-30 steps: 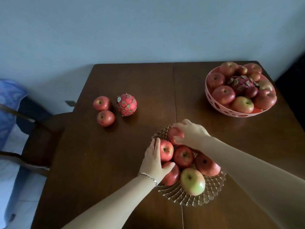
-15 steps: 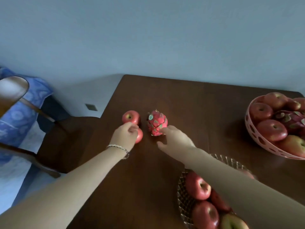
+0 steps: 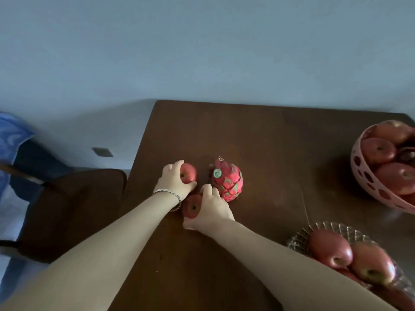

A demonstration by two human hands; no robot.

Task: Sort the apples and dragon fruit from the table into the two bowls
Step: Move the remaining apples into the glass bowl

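Dark wooden table (image 3: 258, 142) carries a dragon fruit (image 3: 229, 181) beside two red apples, the left hand (image 3: 174, 181) clasping the far apple (image 3: 189, 172) and the right hand (image 3: 212, 208) clasping the near apple (image 3: 190, 206).

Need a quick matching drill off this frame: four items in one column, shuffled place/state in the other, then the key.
1. far apple
2. near apple
3. dragon fruit
4. pink bowl

A. under the right hand
B. right edge of the table, holding fruit
C. under the left hand
D. on the table, no hand closed on it

Pairs: 1-C, 2-A, 3-D, 4-B
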